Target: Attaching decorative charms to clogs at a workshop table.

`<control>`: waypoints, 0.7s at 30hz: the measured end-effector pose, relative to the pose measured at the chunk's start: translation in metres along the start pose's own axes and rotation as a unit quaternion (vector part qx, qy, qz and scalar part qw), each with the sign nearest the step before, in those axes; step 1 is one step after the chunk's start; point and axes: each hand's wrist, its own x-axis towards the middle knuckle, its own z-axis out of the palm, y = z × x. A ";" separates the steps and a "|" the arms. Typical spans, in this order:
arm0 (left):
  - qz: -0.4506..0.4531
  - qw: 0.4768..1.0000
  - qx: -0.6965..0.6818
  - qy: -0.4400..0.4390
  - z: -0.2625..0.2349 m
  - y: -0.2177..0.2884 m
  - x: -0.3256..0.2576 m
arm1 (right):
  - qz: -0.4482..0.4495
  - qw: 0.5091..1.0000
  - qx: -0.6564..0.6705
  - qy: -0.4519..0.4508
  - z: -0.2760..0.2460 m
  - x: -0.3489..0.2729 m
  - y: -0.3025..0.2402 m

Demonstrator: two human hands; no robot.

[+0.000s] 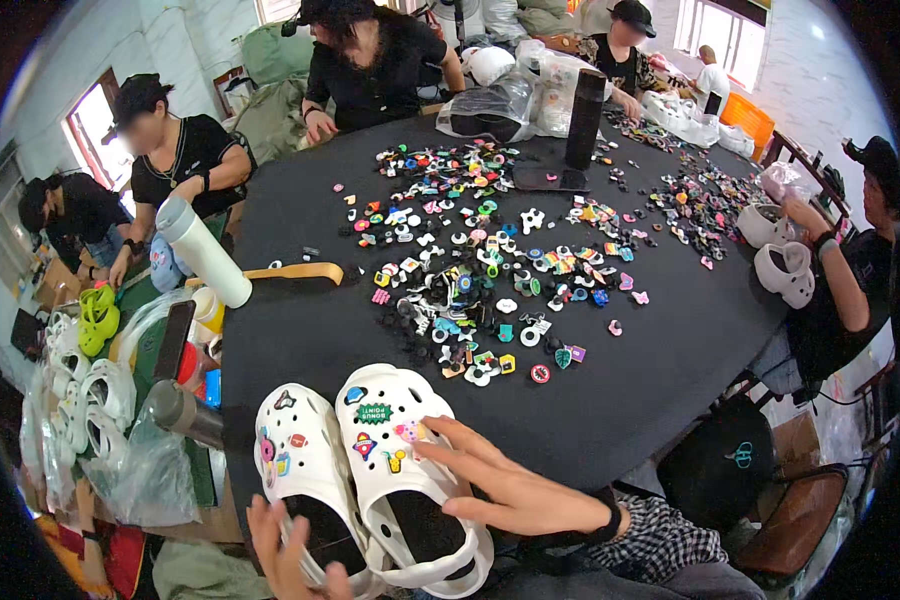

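Observation:
Two white clogs stand side by side at the near edge of the table, toes pointing away from me. The left clog carries several colourful shoe charms, and so does the right clog. My right hand reaches over the right clog from the right, fingers stretched out and apart, with the fingertips by a pink charm. Beside the left clog's opening, my left hand is held with its fingers spread and nothing visible in them.
Loose charms lie scattered over the black table. A pale green bottle, a wooden stick and a phone are at the left. Co-workers sit around; one handles white clogs at the right.

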 end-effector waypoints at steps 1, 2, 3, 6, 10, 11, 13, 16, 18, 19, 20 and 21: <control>-0.002 1.000 -0.002 0.000 -0.002 0.001 0.000 | 0.017 0.999 0.027 -0.023 -0.011 -0.001 -0.008; 0.046 0.998 -0.005 -0.044 -0.003 0.002 0.000 | 0.034 0.997 0.055 -0.047 -0.022 -0.003 -0.015; 0.094 0.992 -0.009 -0.087 -0.002 0.002 -0.001 | 0.012 0.999 -0.018 -0.049 -0.035 -0.005 -0.022; 0.086 0.988 0.003 -0.132 0.000 0.005 0.003 | 0.006 0.989 -0.145 -0.016 -0.071 -0.009 -0.045; 0.091 0.983 0.019 -0.158 -0.003 0.007 0.006 | -0.024 0.964 -0.260 0.050 -0.107 -0.002 -0.081; 0.089 0.982 0.025 -0.163 -0.004 0.008 0.006 | -0.032 0.961 -0.268 0.059 -0.112 0.005 -0.085; 0.087 0.983 0.022 -0.161 -0.005 0.010 0.006 | -0.039 0.960 -0.267 0.070 -0.114 0.025 -0.084; 0.071 0.983 0.019 -0.167 -0.007 0.008 0.002 | -0.068 0.955 -0.286 0.031 -0.107 0.058 -0.049; 0.070 0.982 -0.001 -0.175 -0.004 0.008 0.003 | -0.053 0.950 -0.306 0.020 -0.105 0.070 -0.011; 0.069 0.981 -0.018 -0.180 -0.001 0.009 0.004 | -0.036 0.945 -0.324 0.008 -0.108 0.070 0.007; 0.058 0.980 -0.023 -0.187 0.000 0.008 0.004 | -0.040 0.947 -0.319 0.005 -0.105 0.076 0.029; 0.057 0.982 -0.017 -0.180 -0.008 0.010 0.002 | -0.033 0.943 -0.330 0.002 -0.100 0.079 0.037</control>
